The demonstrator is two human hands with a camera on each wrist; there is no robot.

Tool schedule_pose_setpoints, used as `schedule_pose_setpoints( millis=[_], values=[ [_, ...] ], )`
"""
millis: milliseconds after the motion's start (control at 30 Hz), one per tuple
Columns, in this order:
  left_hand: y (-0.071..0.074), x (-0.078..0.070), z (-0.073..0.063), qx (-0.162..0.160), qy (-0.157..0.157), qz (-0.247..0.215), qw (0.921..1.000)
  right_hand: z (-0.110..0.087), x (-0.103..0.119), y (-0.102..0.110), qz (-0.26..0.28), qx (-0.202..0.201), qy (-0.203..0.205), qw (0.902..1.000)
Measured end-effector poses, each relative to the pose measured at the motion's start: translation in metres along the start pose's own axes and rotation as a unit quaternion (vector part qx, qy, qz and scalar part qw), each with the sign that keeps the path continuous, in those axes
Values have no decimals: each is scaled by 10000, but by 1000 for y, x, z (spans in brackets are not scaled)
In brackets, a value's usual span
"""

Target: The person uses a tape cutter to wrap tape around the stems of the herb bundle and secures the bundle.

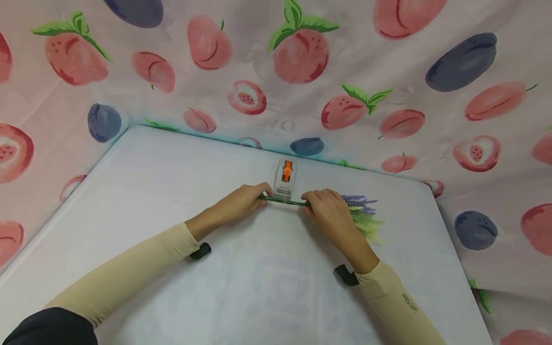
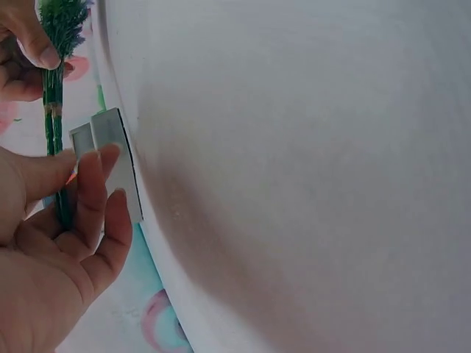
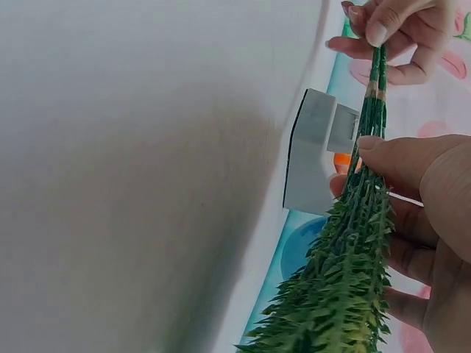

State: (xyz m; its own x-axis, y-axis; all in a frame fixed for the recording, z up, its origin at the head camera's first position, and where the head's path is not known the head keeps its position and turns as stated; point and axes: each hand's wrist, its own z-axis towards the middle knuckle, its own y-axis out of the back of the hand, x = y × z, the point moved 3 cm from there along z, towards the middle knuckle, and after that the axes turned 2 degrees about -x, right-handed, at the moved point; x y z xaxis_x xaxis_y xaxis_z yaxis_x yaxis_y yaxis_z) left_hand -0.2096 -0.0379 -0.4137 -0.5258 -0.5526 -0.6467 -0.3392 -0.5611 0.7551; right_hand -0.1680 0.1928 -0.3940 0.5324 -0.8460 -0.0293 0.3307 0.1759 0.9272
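A bunch of artificial lavender [image 1: 361, 211] with purple and yellow-green heads points right on the white table. My right hand [image 1: 329, 213] pinches its green stems just below the leafy part, thumb on top in the right wrist view. The stem ends are pinched by my left hand [image 1: 249, 200], its thumb and fingers curled round them. Between the hands the stems [image 3: 376, 107] run straight, with a thin tan band around them. Just behind the stems stands a grey tape dispenser [image 1: 285, 179] with an orange hub, close to both hands.
The white table [image 1: 241, 287] has its back edge behind the dispenser. A curtain [image 1: 258, 52] printed with peaches and plums hangs behind and along the sides. Dark wrist mounts [image 1: 346, 275] protrude below both sleeves.
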Motion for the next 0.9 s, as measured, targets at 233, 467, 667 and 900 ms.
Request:
schedule_pose_setpoints(
  millis=[233, 467, 667, 900],
  values=[
    [5, 1, 3, -346, -116, 78, 9993, 3, 0, -3, 117, 107, -57, 9999],
    [5, 4, 4, -403, -288, 194, 9986, 6, -1, -4, 263, 334, -199, 9989],
    [5, 5, 4, -357, -404, 212, 9983, 8, -1, -4, 418, 514, -341, 9972],
    [3, 6, 5, -240, -425, 314, 9983, 11, 0, -6, 257, 584, -287, 9976]
  ],
)
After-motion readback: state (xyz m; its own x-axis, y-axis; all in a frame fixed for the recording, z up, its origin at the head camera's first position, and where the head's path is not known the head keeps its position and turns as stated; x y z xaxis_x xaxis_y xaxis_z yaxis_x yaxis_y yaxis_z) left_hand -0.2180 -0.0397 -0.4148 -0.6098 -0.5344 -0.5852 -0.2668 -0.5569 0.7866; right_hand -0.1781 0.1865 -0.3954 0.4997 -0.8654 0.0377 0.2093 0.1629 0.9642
